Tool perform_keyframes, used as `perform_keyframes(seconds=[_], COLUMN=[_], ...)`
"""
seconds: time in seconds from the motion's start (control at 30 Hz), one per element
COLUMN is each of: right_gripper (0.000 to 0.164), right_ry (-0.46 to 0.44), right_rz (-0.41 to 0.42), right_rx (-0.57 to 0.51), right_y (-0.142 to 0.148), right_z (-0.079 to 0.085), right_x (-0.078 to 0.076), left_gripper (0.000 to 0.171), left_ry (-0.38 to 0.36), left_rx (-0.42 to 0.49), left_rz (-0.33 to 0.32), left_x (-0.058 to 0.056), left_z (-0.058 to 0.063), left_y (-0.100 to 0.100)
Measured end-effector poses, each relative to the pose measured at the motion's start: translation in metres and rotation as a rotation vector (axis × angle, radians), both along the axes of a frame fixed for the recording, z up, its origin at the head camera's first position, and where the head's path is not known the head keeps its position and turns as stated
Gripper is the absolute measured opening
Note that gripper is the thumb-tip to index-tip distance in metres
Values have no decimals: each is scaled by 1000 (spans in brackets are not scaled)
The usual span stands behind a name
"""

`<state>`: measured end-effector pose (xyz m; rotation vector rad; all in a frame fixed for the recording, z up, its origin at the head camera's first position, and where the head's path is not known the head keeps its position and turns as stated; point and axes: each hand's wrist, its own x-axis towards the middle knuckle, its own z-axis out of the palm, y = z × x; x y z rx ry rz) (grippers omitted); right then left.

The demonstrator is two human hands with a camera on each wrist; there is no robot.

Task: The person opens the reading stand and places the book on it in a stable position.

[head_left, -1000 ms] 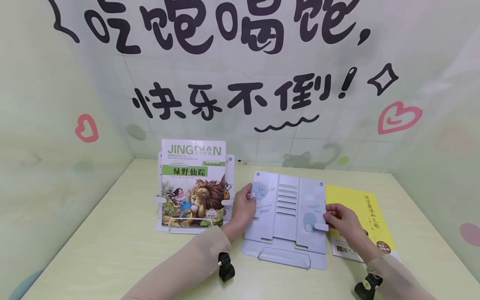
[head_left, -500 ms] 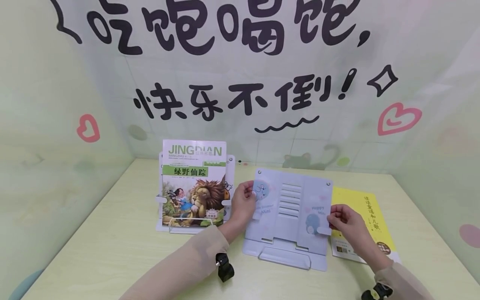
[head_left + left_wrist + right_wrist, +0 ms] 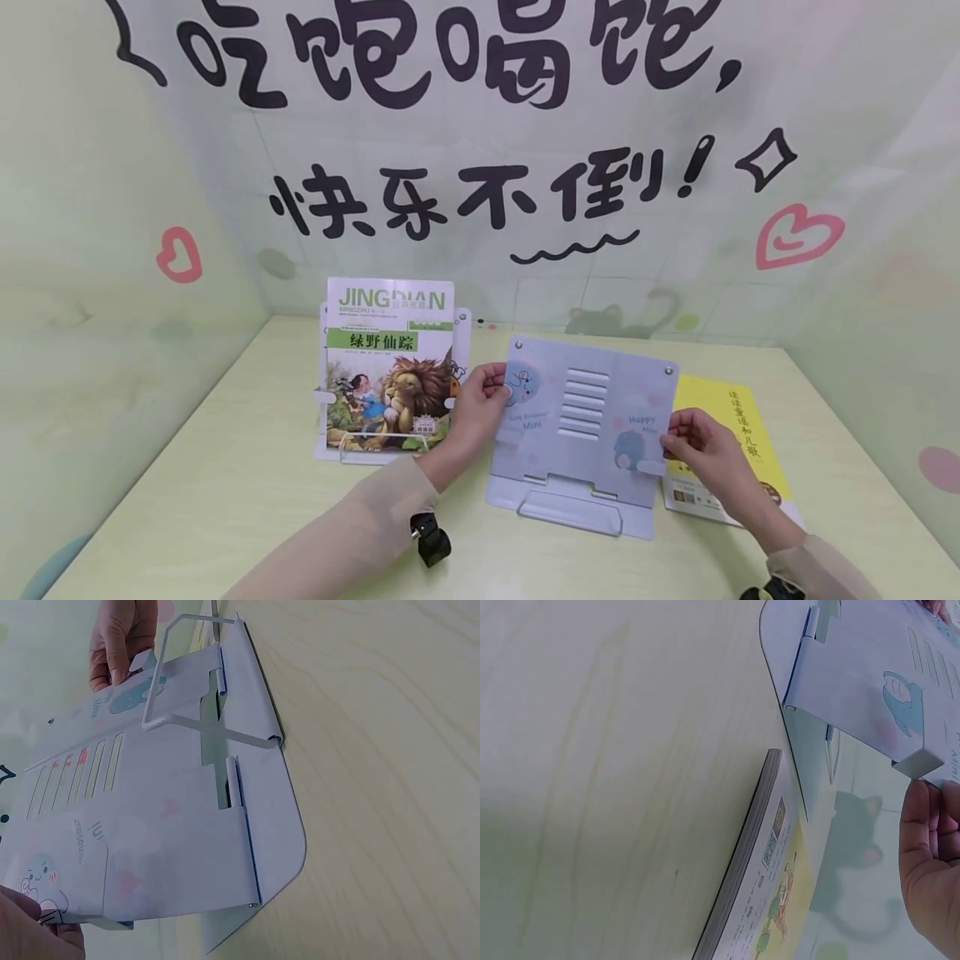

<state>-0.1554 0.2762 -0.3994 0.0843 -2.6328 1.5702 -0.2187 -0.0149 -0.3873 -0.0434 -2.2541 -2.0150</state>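
A pale blue metal book stand (image 3: 585,417) with cartoon dinosaurs and a slotted middle stands on the table. Its back plate is raised above the flat base (image 3: 262,772), which carries a wire page rest (image 3: 202,727). My left hand (image 3: 480,408) pinches the plate's left edge between thumb and fingers. Opposite it, my right hand (image 3: 708,454) pinches the right edge beside a small side clip (image 3: 919,759). The plate's back side and any prop behind it are mostly hidden, though a bit of wire (image 3: 831,754) shows in the right wrist view.
Left of it, a second stand (image 3: 324,425) holds upright a book (image 3: 390,367) with a lion on its cover. A yellow and white book (image 3: 738,425) lies flat at the right, partly behind my right hand. A printed cloth wall (image 3: 420,267) closes off the back.
The back plate's top has come forward and looks wider, its upper right corner shifting right. My right hand has moved right with that edge. The base has stayed in place.
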Motion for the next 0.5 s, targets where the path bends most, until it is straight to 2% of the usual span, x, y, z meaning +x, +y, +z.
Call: perform_keyframes(seconds=[0.2,0.33,0.5], right_gripper=[19,18,18], right_ry=[37,68,109], right_rz=[11,26,29], right_rx=[11,12,43], right_y=[2,2,2], right_z=[1,1,2], right_x=[5,9,14], left_gripper=[27,26,25], left_ry=[13,12,35], left_rx=[24,33,3], left_rz=[-85,-112,-143], left_x=[3,6,10], left_z=[1,2,5], left_y=[-8,-11,-17])
